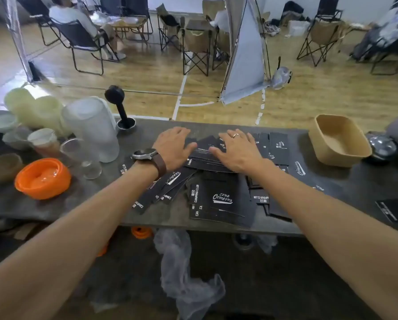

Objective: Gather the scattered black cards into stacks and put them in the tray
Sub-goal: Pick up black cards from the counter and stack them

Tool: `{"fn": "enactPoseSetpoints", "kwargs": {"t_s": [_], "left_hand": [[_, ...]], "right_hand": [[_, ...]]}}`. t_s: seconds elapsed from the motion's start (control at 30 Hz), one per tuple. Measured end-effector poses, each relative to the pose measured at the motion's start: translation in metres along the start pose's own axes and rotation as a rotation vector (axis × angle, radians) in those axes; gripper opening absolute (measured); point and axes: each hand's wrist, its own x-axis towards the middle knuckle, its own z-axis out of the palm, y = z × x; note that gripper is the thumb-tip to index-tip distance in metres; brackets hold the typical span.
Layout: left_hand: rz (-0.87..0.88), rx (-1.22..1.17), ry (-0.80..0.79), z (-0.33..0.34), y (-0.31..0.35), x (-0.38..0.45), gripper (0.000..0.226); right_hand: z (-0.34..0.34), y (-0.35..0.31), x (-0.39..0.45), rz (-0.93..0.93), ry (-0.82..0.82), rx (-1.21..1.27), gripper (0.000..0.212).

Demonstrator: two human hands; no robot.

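Observation:
Several black cards (221, 199) with white "Camping Club" print lie scattered over the middle of the dark grey table (82, 204). My left hand (173, 146) lies flat with spread fingers on the far left part of the pile. My right hand (237, 151), with a ring, lies flat on the cards just beside it. Between the two hands sits a loose bunch of cards (205, 148). A tan tray (339, 139) stands empty at the right of the table. One card (396, 210) lies apart near the right edge.
Frosted jugs and cups (89, 128), a glass (87, 158) and an orange bowl (43, 179) crowd the table's left. A black-handled tool (121, 109) stands behind my left hand. A shiny metal object (381, 146) sits right of the tray. Chairs and seated people fill the floor beyond.

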Motion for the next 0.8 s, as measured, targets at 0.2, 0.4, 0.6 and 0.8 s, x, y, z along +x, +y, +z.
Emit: {"fn": "enactPoseSetpoints", "kwargs": {"t_s": [0.2, 0.4, 0.6, 0.8], "left_hand": [[0.150, -0.059, -0.193, 0.015, 0.022, 0.021, 0.061], [0.110, -0.115, -0.344, 0.014, 0.022, 0.029, 0.064], [0.179, -0.022, -0.267, 0.012, 0.025, 0.023, 0.065], [0.294, 0.003, -0.065, -0.002, 0.054, 0.013, 0.063]], "right_hand": [[-0.006, 0.043, -0.014, -0.041, 0.079, 0.070, 0.050], [0.000, 0.065, -0.036, -0.058, 0.120, 0.195, 0.035], [0.003, 0.073, -0.036, -0.091, 0.085, 0.182, 0.035], [-0.002, 0.074, -0.041, -0.094, 0.215, 0.423, 0.034]]}}
